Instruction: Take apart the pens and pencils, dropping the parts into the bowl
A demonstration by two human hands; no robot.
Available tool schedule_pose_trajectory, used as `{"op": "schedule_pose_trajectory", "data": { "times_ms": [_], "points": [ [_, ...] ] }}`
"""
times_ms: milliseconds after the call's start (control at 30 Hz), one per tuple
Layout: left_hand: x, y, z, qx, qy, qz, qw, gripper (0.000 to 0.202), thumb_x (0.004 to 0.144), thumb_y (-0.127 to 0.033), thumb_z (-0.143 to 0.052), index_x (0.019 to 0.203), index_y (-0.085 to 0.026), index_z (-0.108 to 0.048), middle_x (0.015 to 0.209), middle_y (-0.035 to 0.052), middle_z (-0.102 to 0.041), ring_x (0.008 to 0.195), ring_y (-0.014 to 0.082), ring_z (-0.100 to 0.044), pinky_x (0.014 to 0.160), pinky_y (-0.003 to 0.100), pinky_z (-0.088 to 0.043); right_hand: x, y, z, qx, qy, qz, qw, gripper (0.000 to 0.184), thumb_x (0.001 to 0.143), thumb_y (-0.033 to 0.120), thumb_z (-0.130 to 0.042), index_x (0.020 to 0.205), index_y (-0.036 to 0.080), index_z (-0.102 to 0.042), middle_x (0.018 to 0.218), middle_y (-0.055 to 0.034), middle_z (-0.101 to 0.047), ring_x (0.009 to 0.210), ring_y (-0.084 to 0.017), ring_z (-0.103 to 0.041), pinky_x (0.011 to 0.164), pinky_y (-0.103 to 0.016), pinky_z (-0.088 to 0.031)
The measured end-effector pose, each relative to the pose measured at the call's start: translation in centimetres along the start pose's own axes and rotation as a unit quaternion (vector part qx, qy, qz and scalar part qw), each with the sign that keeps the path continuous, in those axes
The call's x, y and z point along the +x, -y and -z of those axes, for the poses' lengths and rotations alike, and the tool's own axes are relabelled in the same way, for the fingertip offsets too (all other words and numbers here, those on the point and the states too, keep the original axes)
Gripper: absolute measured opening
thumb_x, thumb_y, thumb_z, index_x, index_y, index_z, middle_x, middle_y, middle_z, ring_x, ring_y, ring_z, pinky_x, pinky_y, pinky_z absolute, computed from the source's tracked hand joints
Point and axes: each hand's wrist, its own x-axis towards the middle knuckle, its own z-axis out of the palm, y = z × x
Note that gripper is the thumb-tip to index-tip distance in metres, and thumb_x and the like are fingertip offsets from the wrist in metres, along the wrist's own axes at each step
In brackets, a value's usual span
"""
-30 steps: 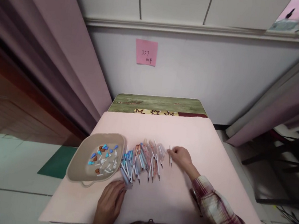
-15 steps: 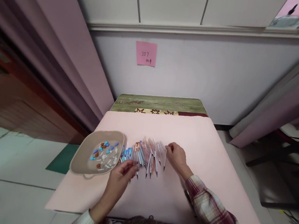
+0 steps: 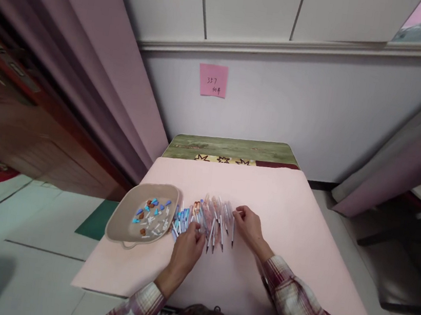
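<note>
Now, left hand (image 3: 187, 247) and right hand (image 3: 248, 225) half-curled on slim plastic pens (image 3: 210, 219), holds unclear, wide pink surface (image 3: 300, 241) rightward, beige plastic tray (image 3: 113, 225) leftward.

A single head-worn camera looks forward and steeply down from above the table's (image 3: 267, 196) near edge, facing the far edge and the wall (image 3: 317, 109) behind it, close over both hands.

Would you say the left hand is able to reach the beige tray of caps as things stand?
Probably yes: the left hand rests on the pens right beside the tray, which lies open-topped to its left, with nothing standing between them.
</note>
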Motion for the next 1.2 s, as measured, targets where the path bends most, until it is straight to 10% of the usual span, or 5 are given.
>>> {"op": "schedule_pose_trajectory", "data": {
  "times_ms": [533,900,1200],
  "points": [
    [-0.7,0.1,0.4,0.034,0.029,-0.077,0.996,0.014,0.092,-0.031,-0.043,0.086,-0.022,-0.053,0.073,0.0010,-0.066,0.069,0.0177,-0.065,0.062,0.026,-0.038,-3.6,0.5,0.9,0.034,-0.039,0.022,0.998,0.039,0.087,0.051,-0.050,0.063,0.021,-0.049,0.052,0.0044,-0.049,0.051,-0.013,-0.045,0.052,-0.023,-0.029],
    [4.2,-6.8,6.8,-0.147,-0.031,-0.180,0.972,0.022,0.090,-0.032,-0.044,0.080,-0.020,-0.059,0.062,-0.0034,-0.059,0.054,0.0105,-0.054,0.054,0.020,-0.038,-1.1,9.2,4.6,-0.044,-0.009,0.159,0.986,0.044,0.095,0.045,-0.036,0.062,0.021,-0.053,0.058,0.0009,-0.058,0.054,-0.013,-0.052,0.056,-0.023,-0.030],
    [4.8,-9.8,7.0,-0.270,-0.002,-0.170,0.948,0.028,0.087,-0.043,-0.049,0.077,-0.018,-0.059,0.061,-0.0024,-0.060,0.047,0.0085,-0.051,0.048,0.020,-0.040,-1.3,13.2,5.5,0.132,0.021,0.130,0.982,0.043,0.091,0.052,-0.040,0.064,0.020,-0.052,0.053,0.0026,-0.048,0.049,-0.012,-0.041,0.050,-0.023,-0.029]
  ]
}}
